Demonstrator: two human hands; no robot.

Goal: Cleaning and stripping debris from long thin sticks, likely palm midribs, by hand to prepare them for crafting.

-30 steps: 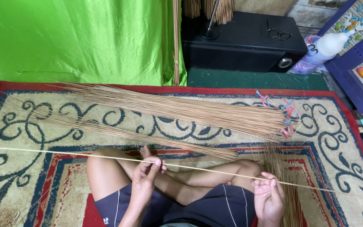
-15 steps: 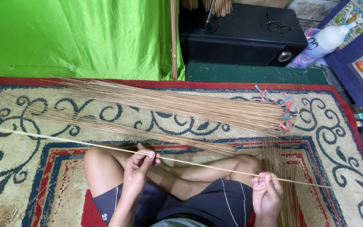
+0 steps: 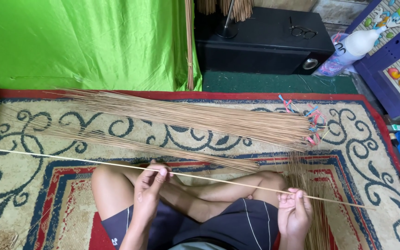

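Observation:
I sit cross-legged on a patterned carpet [image 3: 61, 203]. My left hand [image 3: 150, 187] pinches one long thin pale stick [image 3: 61, 159] near its middle. My right hand [image 3: 295, 215] grips the same stick close to its right end, above my right knee. The stick runs from the far left edge down to the right, across my legs. A big pile of similar brown sticks [image 3: 200, 118] lies on the carpet beyond my knees. A thinner row of sticks [image 3: 130, 144] lies nearer me, and more sticks [image 3: 313, 222] lie by my right hand.
A green cloth [image 3: 84, 41] hangs at the back left. A black speaker box [image 3: 260, 44] with spectacles on top stands behind the carpet, a white bottle [image 3: 362, 41] and a blue cabinet [image 3: 394, 55] at right. Coloured bands [image 3: 313, 118] lie at the pile's right end.
The stick's left end has dropped a little and the view has shifted slightly. Both hands keep their hold on the stick, the left hand sliding slightly along it.

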